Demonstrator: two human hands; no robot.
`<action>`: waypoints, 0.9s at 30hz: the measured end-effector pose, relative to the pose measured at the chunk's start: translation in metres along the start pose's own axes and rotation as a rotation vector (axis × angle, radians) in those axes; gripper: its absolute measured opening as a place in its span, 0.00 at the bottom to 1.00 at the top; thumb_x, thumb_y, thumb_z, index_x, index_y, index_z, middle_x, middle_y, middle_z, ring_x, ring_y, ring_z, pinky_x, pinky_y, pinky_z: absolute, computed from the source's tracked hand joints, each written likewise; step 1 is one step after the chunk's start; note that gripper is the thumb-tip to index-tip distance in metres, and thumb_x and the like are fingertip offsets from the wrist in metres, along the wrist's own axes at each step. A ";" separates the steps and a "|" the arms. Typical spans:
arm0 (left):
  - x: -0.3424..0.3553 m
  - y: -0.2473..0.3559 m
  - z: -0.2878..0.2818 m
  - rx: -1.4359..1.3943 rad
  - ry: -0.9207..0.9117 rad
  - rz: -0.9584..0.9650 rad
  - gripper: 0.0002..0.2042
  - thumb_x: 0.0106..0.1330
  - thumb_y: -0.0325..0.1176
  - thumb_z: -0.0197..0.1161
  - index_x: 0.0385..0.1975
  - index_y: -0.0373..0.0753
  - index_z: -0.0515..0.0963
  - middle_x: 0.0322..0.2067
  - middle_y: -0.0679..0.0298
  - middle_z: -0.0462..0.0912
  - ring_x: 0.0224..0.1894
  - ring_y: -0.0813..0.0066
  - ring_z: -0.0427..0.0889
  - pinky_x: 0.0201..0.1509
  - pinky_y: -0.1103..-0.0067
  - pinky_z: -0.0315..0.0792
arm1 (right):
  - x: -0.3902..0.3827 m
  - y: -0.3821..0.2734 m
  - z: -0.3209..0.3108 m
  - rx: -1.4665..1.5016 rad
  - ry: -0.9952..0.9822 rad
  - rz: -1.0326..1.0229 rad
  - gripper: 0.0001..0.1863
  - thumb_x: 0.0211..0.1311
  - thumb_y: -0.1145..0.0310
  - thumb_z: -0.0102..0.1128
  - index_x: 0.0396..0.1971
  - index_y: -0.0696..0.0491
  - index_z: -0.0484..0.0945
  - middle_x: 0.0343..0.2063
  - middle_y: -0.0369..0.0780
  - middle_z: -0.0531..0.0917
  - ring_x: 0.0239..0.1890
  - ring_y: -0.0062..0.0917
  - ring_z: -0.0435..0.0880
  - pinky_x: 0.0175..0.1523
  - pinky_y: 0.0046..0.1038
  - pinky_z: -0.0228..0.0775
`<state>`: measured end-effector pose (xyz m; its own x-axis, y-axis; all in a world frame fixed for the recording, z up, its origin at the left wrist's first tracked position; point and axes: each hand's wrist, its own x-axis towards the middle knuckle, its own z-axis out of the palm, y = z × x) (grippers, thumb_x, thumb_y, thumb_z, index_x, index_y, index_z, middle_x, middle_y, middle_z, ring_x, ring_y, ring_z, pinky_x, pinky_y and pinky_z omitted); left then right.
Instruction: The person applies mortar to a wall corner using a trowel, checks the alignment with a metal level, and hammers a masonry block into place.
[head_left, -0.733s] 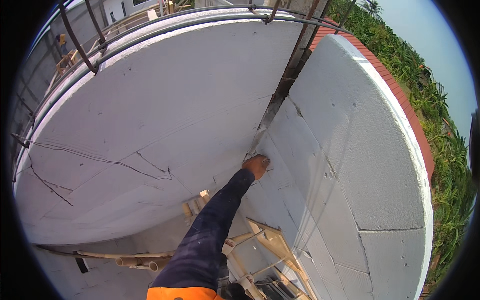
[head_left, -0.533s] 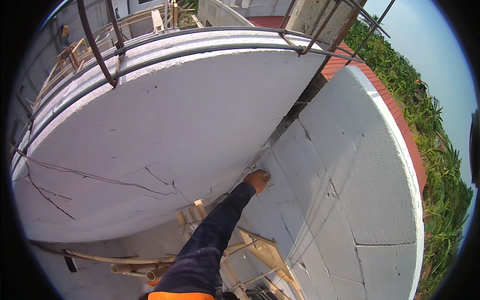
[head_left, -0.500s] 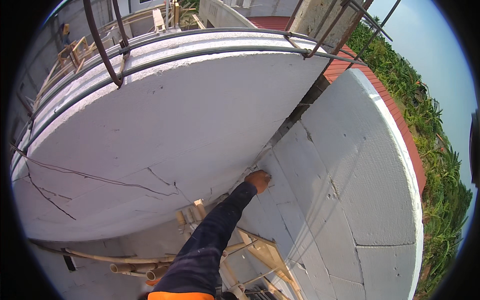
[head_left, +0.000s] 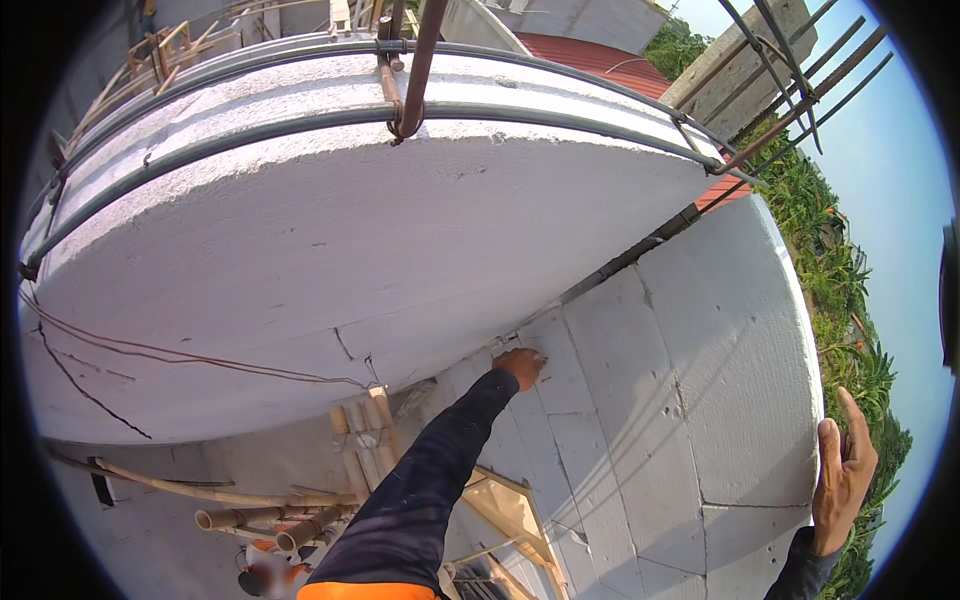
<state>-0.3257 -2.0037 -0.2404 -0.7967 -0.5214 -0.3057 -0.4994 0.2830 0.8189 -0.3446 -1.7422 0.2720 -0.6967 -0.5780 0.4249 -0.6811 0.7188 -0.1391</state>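
Observation:
My left hand [head_left: 520, 368] reaches out at the middle, closed, its knuckles close to the block wall on the right [head_left: 640, 400]. What its fingers hold, if anything, is hidden. It is near the corner where this wall meets the large pale wall [head_left: 400, 230]; a dark vertical gap shows farther along that corner. At the far right my right hand [head_left: 845, 470] is open, thumb and fingers raised and apart, beside the outer edge of the block wall. Whether it touches that edge I cannot tell.
Grey conduits [head_left: 300, 125] and rusty steel bars [head_left: 415, 75] run along the wall top. Thin wire [head_left: 200, 358] hangs on the left. Below are bamboo poles [head_left: 240, 518], a wooden frame [head_left: 510, 510] and another person [head_left: 265, 575]. Greenery [head_left: 850, 330] lies beyond.
My right hand has come into view at the right edge. The view has shifted, showing more of the steel bars at right and a person below. The left hand stays near the corner, still closed.

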 end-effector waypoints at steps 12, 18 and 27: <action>-0.004 -0.013 0.014 0.020 0.096 0.098 0.20 0.78 0.49 0.49 0.54 0.43 0.81 0.48 0.51 0.87 0.53 0.47 0.84 0.60 0.57 0.74 | 0.057 0.023 0.003 0.199 -0.327 0.072 0.38 0.65 0.50 0.66 0.61 0.70 0.75 0.56 0.57 0.82 0.56 0.38 0.84 0.64 0.36 0.71; -0.004 -0.013 0.009 0.133 0.090 0.171 0.18 0.78 0.46 0.48 0.52 0.43 0.81 0.44 0.49 0.87 0.50 0.46 0.84 0.57 0.55 0.74 | 0.058 0.016 0.000 0.164 -0.331 0.101 0.37 0.64 0.52 0.68 0.60 0.69 0.76 0.55 0.56 0.83 0.55 0.37 0.84 0.63 0.34 0.72; -0.048 -0.068 0.013 0.126 0.041 0.109 0.17 0.78 0.45 0.49 0.54 0.43 0.80 0.43 0.50 0.88 0.48 0.49 0.86 0.55 0.57 0.76 | 0.058 0.022 -0.013 0.107 -0.326 0.089 0.36 0.65 0.49 0.68 0.59 0.66 0.77 0.55 0.55 0.83 0.57 0.40 0.84 0.63 0.37 0.73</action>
<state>-0.2583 -1.9873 -0.2876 -0.8350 -0.5141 -0.1960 -0.4516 0.4369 0.7780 -0.3973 -1.7551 0.3048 -0.7776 -0.6206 0.1013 -0.6225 0.7371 -0.2629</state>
